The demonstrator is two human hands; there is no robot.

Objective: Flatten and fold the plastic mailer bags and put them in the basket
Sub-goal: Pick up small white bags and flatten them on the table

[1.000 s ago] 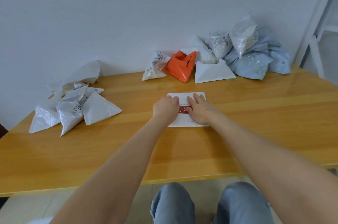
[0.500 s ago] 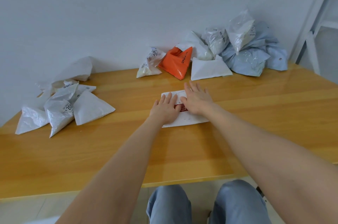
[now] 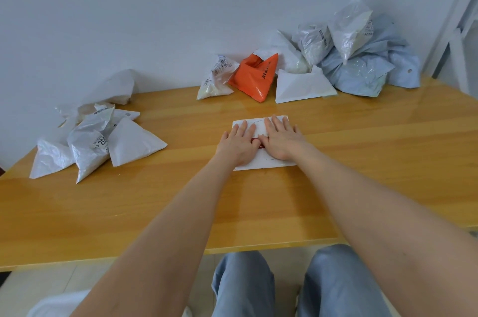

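Uncurled since a second ago from a loose fist: left hand (image 3: 239,144), now flat, fingers straight, palm down. Close beside it, thumbs nearly touching, right hand (image 3: 282,139), equally flat and spread. Both hands pressing on a white mailer bag (image 3: 254,123) lying flat mid-bench (image 3: 362,161), long axis running left to right, printed side up, red mark showing between the thumbs. Far left, heap of crumpled white bags (image 3: 129,142). At the back against the wall (image 3: 155,6), orange bag (image 3: 254,77) beside pale blue bags (image 3: 359,76).
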